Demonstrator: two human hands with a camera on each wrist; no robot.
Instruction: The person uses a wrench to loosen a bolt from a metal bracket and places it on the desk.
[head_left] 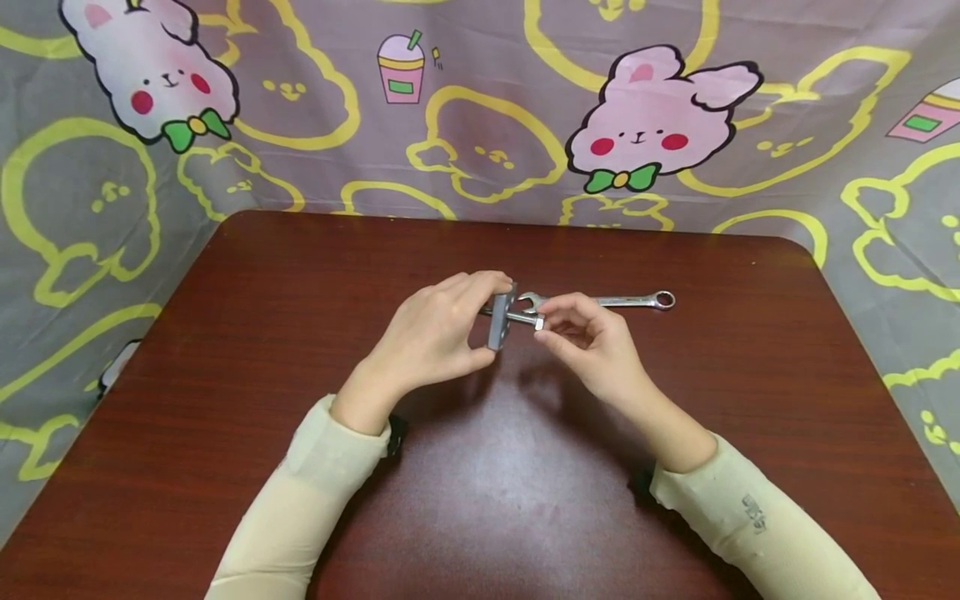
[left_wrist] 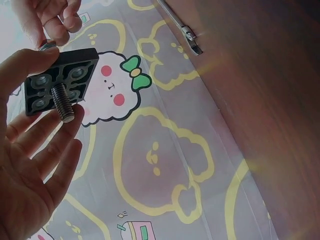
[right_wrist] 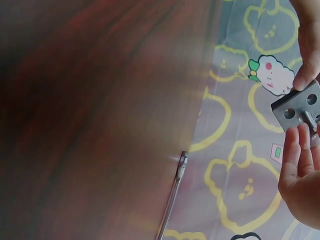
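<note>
My left hand [head_left: 442,329] grips a small square grey plate [head_left: 499,321] by its edges, thumb on one side and fingers on the opposite one. Holes show near the plate's corners in the right wrist view. A silver bolt [head_left: 527,318] runs through the plate's middle, its threaded end [left_wrist: 63,105] sticking out on the left palm's side. My right hand [head_left: 600,342] pinches the hex head of the bolt between thumb and fingertips. Both hands hold these parts above the table. Behind the right fingers lies a silver combination wrench [head_left: 630,302], partly hidden by them.
The dark red-brown wooden table [head_left: 480,500] has rounded far corners. A cloth curtain [head_left: 487,108] printed with cartoon rabbits and yellow outlines hangs behind it and along both sides.
</note>
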